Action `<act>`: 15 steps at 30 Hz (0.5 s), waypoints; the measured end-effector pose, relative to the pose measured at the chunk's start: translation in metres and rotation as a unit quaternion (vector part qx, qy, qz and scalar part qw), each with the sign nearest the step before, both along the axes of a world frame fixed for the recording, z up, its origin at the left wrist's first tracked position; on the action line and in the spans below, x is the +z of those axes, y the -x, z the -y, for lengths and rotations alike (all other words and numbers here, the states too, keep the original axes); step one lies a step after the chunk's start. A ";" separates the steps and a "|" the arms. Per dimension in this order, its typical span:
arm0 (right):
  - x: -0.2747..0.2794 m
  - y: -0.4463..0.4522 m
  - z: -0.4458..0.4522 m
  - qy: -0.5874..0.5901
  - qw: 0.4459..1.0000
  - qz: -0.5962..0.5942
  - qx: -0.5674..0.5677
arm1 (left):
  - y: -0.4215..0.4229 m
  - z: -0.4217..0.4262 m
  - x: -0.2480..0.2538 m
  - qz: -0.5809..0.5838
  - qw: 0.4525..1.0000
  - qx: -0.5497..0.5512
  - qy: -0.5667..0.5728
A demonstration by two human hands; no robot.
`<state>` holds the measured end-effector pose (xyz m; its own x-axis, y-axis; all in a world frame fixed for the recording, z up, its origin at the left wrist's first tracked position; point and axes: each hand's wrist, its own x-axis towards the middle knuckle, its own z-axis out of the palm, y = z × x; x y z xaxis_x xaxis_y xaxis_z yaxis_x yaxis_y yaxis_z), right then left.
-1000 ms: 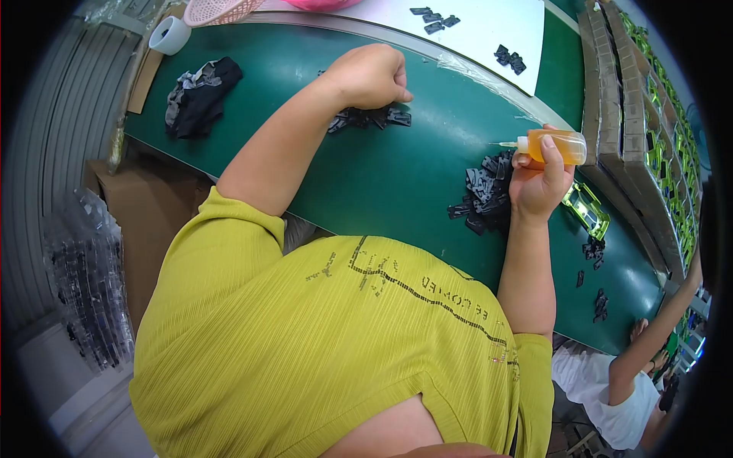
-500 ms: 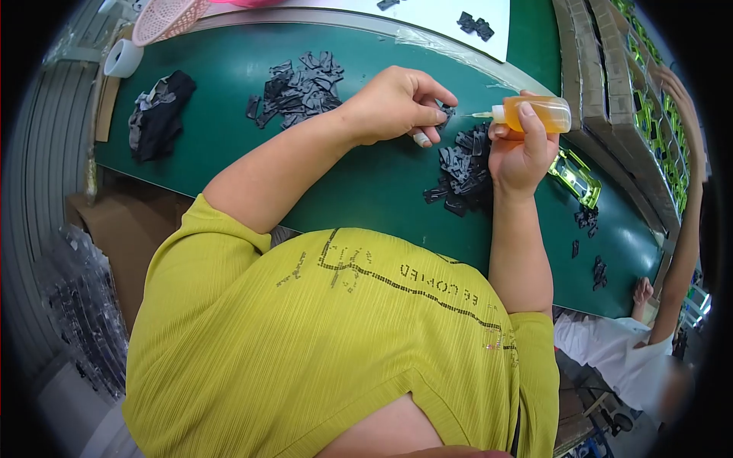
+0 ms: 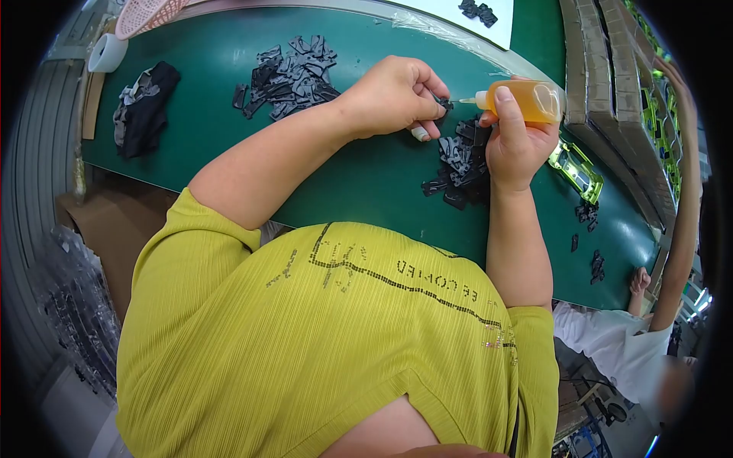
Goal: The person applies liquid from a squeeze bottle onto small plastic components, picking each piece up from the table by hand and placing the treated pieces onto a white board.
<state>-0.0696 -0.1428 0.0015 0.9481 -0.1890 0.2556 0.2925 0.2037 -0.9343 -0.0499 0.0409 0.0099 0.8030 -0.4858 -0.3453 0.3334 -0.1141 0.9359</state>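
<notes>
My left hand [image 3: 389,95] pinches a small black plastic part [image 3: 443,111] between thumb and fingers, and one finger wears a white wrap. In my right hand [image 3: 519,153] is a squeeze bottle [image 3: 527,101] of amber liquid, lying on its side. Its thin needle tip points left at the black part; whether they touch I cannot tell. Just below my hands lies a pile of black plastic parts [image 3: 462,164], and a larger pile of similar parts [image 3: 294,76] lies beyond my left forearm.
On the green table [image 3: 366,179] lie a dark cloth [image 3: 145,111], a tape roll [image 3: 107,53] and a shiny green plastic piece [image 3: 576,169]. A pink basket [image 3: 145,17] is at the far left. Cardboard trays [image 3: 611,91] line the right side, where another person's arm [image 3: 683,198] reaches up.
The needle tip and the black part have come closer together. The whole view has shifted slightly, with the table things sitting a little higher and further left.
</notes>
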 end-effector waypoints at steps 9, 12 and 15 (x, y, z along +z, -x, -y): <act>-0.001 0.000 -0.002 0.007 1.000 0.000 -0.004 | -0.001 0.000 0.000 0.004 1.000 -0.001 -0.003; -0.001 -0.001 -0.002 0.011 1.000 0.004 0.003 | -0.001 0.000 0.000 0.003 1.000 0.001 -0.003; -0.002 -0.002 -0.002 0.021 1.000 0.004 0.003 | 0.000 0.000 0.000 0.000 1.000 0.003 -0.001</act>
